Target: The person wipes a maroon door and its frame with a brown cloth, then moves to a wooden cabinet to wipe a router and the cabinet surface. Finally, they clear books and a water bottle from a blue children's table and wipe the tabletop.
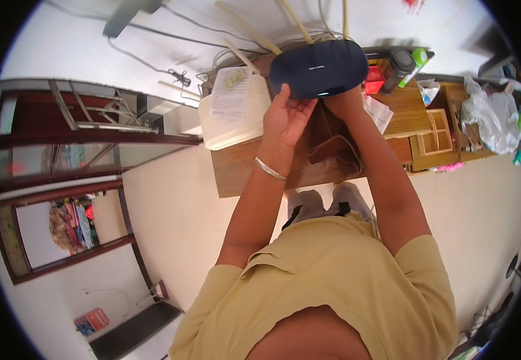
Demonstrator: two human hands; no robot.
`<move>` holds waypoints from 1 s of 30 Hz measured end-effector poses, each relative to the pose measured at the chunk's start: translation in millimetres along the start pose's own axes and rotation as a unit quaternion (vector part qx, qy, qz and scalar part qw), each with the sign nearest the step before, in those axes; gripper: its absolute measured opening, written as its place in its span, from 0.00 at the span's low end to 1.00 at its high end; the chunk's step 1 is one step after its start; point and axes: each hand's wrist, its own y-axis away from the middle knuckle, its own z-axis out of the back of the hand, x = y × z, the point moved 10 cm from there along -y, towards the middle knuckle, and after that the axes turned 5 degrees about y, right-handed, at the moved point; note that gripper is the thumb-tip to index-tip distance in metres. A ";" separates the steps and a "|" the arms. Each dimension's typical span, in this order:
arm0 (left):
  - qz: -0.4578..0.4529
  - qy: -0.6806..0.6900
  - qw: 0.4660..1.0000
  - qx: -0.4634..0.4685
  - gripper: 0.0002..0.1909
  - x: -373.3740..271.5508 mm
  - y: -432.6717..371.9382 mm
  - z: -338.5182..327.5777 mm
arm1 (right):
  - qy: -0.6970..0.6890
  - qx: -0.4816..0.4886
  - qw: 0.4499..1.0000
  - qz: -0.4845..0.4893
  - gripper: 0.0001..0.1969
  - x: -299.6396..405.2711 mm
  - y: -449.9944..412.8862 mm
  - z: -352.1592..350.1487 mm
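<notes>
A dark blue TP-Link wireless router (319, 67) with pale antennas is raised over the back of a wooden desk (242, 168). My left hand (287, 112) is at its lower left edge, the thumb on its face and the fingers curled below. My right hand (345, 102) reaches under its lower right edge, and its fingers are hidden by the router. A small light shows on the router's lower edge. Beneath the hands lies a brown cloth or leather item (334, 148). Printed papers (231, 96) rest on a cream box-like object (235, 135) to the left.
Cables (224, 45) run along the wall behind the router. To the right stand a red box (374, 80), a dark-lidded container (400, 65) and a green-and-white tube (413, 67). Farther right are an open wooden tray (436, 132) and clear plastic bags (490, 114).
</notes>
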 end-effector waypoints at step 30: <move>0.002 -0.009 0.999 -0.039 0.14 24.2 9.7 32.6 | -0.028 0.273 0.960 0.049 0.30 90.2 128.3 74.3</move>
